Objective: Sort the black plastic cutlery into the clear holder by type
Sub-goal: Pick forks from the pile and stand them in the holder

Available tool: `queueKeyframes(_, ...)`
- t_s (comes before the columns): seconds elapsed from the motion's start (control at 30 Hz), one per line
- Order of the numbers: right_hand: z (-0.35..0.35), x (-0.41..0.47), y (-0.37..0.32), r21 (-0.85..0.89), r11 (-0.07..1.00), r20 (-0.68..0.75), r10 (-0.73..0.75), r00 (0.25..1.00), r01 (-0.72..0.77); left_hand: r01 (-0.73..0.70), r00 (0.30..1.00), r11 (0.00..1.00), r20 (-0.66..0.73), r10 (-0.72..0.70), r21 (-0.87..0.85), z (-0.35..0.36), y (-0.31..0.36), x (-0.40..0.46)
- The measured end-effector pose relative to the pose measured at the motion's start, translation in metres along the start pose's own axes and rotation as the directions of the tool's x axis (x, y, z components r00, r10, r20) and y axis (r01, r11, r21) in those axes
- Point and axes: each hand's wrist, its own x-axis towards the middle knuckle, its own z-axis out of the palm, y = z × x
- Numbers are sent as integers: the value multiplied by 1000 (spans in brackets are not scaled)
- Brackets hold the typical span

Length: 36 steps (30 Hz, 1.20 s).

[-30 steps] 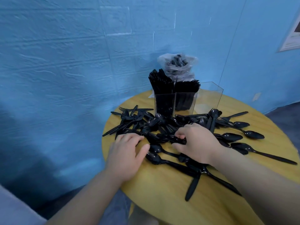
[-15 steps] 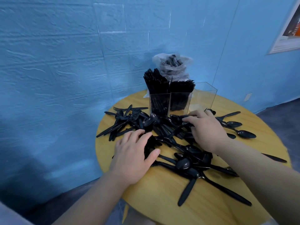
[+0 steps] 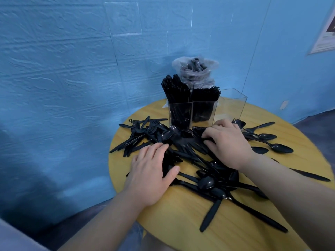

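A pile of black plastic cutlery lies spread across the round wooden table. The clear holder stands at the back. Its left compartment and middle compartment are packed with black pieces, and the right one holds nothing. My left hand rests flat on the left part of the pile, fingers straight. My right hand is just in front of the holder, fingers and thumb curled onto blurred pieces at the top of the pile.
A clear plastic bag of more black cutlery leans on the blue wall behind the holder. Loose spoons lie at the right, forks at the left. A knife points toward the near table edge.
My right hand has moved from the middle of the pile up toward the holder and curled its fingers. My left hand slid forward onto the pile. Several pieces shifted.
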Motion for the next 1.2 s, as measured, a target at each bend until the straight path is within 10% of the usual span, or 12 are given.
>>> queueKeyframes(0.3,-6,-1,-20,126,945,-83,-292,953,300,-77,981,997,-178,73,-14,5,-1,-5)
queueKeyframes(0.63,-15,-15,-50,417,881,-64,-216,974,223,-147,922,989,-361,142,15,9,-6,-3)
queueKeyframes(0.83,-10,-6,-25,127,989,-5,81,997,-80,19,937,984,-340,-78,-175,4,-11,0)
queueKeyframes(0.97,5,-4,-20,29,999,146,11,989,-16,107,918,959,-346,-196,-262,4,-12,0)
queueKeyframes(1.2,4,32,-49,174,982,7,-77,997,75,198,846,899,-395,-358,-391,-11,-34,4)
